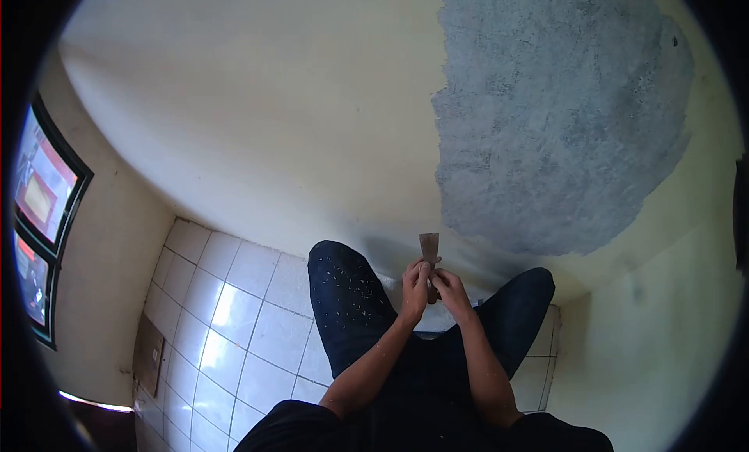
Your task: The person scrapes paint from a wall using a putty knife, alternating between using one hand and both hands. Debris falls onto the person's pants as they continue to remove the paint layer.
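Note:
Between my knees, both hands meet around a scraper [429, 247] with a flat, widening metal blade that points up toward the wall. My left hand [416, 286] is closed on its handle from the left side. My right hand [452, 286] touches the same tool from the right, its fingers bent and pressed together around it. Part of the handle shows below the fingers. In front stands a cream wall [312, 124] with a large bare grey patch [546, 124] whose edges are ragged.
White floor tiles [257, 319] spread at the left, below a dark-framed window [55, 218]. Pale flakes dot my left trouser leg [351, 288]. A brown board [148, 354] lies by the left wall. Another wall [655, 319] rises at the right.

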`<state>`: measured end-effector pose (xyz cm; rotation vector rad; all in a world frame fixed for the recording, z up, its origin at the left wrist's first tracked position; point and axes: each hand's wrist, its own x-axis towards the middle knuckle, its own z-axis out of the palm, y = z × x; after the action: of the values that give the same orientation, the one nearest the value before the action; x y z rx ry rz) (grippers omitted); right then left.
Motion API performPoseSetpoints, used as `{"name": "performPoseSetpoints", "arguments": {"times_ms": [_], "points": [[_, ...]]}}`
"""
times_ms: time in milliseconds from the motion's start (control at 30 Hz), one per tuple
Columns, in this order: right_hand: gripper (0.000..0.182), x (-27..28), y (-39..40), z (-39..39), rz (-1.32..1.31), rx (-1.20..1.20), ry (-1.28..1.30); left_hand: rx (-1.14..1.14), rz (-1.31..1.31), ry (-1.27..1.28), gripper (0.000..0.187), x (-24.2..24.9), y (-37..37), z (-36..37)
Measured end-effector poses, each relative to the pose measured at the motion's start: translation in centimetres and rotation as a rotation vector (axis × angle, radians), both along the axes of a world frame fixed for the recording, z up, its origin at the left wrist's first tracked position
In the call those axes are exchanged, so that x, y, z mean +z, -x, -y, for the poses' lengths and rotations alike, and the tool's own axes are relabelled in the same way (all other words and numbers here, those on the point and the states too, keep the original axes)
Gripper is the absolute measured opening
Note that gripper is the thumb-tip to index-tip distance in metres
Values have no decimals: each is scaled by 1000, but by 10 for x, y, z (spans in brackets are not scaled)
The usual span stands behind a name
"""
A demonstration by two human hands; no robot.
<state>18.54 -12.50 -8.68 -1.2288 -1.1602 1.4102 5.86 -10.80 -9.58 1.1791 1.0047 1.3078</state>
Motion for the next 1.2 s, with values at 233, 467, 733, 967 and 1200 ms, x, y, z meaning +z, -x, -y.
{"name": "performPoseSetpoints", "arguments": {"times_ms": [233,467,733,967,1200], "points": [[20,33,3,4,-121,-51,123,-14,183,176,44,1,-8,2],[26,55,7,1,-16,-144,-250,52,176,162,56,-6,-6,-6],[36,228,-36,15,290,-251,-237,-66,147,280,51,-9,0,-13],[33,293,-4,-31,431,-293,-394,-198,173,329,42,-10,-7,-16],[34,304,-1,-19,478,-390,-401,-198,186,373,42,-12,1,-22]]}}
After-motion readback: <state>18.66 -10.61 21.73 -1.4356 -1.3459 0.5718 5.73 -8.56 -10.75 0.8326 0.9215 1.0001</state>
